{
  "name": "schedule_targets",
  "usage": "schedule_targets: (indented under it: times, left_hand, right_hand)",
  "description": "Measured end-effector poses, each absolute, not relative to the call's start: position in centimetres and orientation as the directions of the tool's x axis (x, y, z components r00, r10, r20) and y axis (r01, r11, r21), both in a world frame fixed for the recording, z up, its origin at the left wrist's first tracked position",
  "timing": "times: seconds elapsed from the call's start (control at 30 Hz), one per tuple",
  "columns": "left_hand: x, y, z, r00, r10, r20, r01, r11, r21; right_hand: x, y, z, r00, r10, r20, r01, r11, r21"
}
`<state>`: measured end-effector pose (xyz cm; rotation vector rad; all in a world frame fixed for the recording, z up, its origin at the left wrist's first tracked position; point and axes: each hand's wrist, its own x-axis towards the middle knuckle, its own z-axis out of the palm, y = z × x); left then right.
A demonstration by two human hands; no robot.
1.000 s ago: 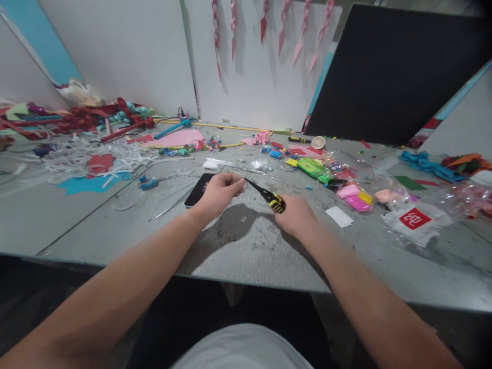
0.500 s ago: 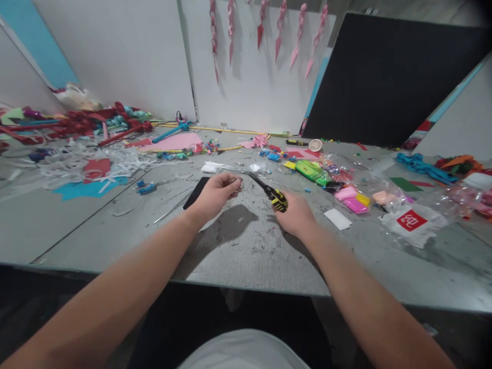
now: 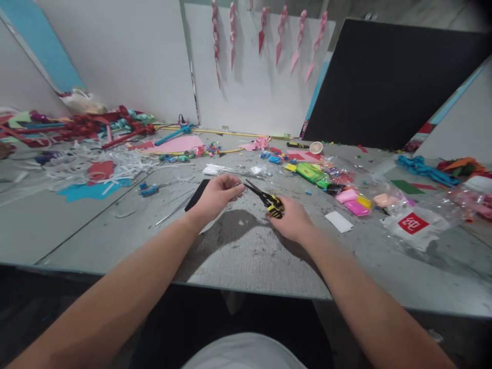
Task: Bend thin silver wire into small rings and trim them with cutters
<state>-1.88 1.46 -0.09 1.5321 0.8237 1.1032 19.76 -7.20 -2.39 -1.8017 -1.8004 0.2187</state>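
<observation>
Near the middle of the grey table [image 3: 238, 261], my left hand [image 3: 221, 195] pinches something thin and clear, too small to make out. My right hand [image 3: 292, 218] is wrapped round the handles of black and yellow scissors [image 3: 273, 205]. Their blades point up and left, with the tips close to my left fingertips. A black flat object [image 3: 197, 195] lies partly under my left hand. Thin clear rods [image 3: 169, 215] lie to its left, and others are behind my hands.
Packs of coloured clay [image 3: 313, 174], a white card [image 3: 339, 222] and a plastic bag [image 3: 413, 225] lie to the right. White paper strips [image 3: 73, 164] and blue paper [image 3: 92, 190] are at the left. A black board [image 3: 384, 82] leans at the back.
The scissors have moved slightly left and down, their tips closer to my left fingertips, and the handles have spread. The whole view has shifted slightly.
</observation>
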Motion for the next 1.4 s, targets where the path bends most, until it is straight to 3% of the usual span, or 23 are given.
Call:
schedule_targets:
  times: [0.13,0.27,0.4,0.6,0.7,0.83,1.17,1.4]
  left_hand:
    - [-1.9,1.4,0.1,0.333,0.928,0.165,0.033,-0.187,0.982]
    - [-1.8,1.2,0.1,0.36,0.927,0.102,0.049,-0.128,0.991]
    - [-1.6,1.0,0.2,0.447,0.892,0.07,0.055,-0.105,0.993]
    - [-1.7,0.6,0.2,0.568,0.821,0.062,0.124,-0.16,0.979]
    - [-1.5,0.4,0.1,0.616,0.786,0.06,0.158,-0.197,0.968]
    - [-1.2,0.1,0.1,0.639,0.766,0.075,0.158,-0.226,0.961]
    - [-1.4,0.5,-0.2,0.648,0.755,0.107,0.09,-0.215,0.972]
    - [-1.3,0.1,0.4,0.645,0.756,0.113,0.126,-0.252,0.96]
  right_hand:
    - [19.8,-6.7,-2.9,0.154,0.951,0.267,0.883,-0.011,-0.469]
    - [20.3,-6.6,-3.1,0.243,0.952,0.185,0.927,-0.171,-0.334]
    - [20.8,-6.6,-3.2,0.258,0.954,0.152,0.934,-0.205,-0.294]
    - [20.4,-6.5,-2.5,0.176,0.938,0.298,0.764,0.061,-0.643]
    - [19.5,-6.7,-2.2,0.05,0.96,0.274,0.661,0.174,-0.73]
    - [18.4,-7.0,-2.4,-0.03,0.976,0.215,0.371,0.211,-0.905]
    - [18.0,-6.5,-3.2,0.03,0.992,0.126,0.094,0.122,-0.988]
    - [17.8,-6.8,-2.8,-0.026,0.998,0.059,0.012,0.059,-0.998]
